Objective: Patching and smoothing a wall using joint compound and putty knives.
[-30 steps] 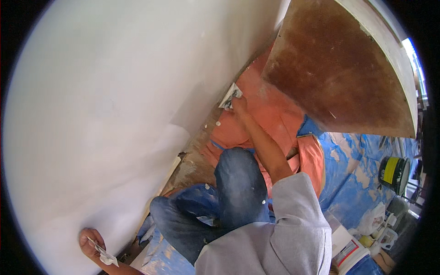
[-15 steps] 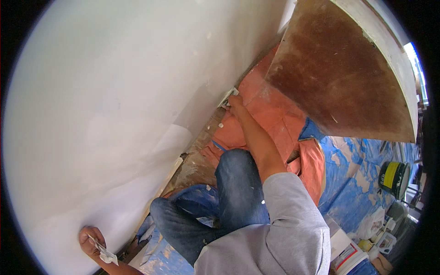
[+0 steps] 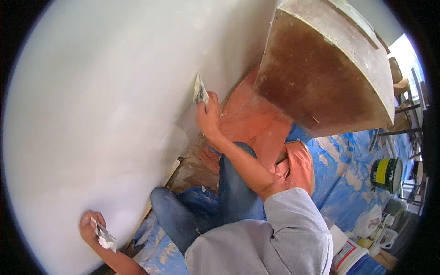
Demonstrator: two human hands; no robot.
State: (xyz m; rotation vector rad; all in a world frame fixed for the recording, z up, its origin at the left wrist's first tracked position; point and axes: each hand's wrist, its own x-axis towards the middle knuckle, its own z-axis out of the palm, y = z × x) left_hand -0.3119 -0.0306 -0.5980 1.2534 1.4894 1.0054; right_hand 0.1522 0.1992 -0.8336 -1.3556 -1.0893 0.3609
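My right hand grips a putty knife and presses its blade flat against the white wall, low down near the floor. My left hand is at the lower left, close to the wall, and holds a second flat putty-smeared blade. My knees in blue jeans are bent between the two hands. The grey sleeve of my right arm fills the lower middle.
A brown wooden panel leans in at the upper right. Orange sheeting and blue sheeting cover the floor. A green and yellow bucket lies at the right, and a white bucket stands at the bottom right.
My right hand has moved the putty knife up along the wall from near the floor. My left hand stays where it was.
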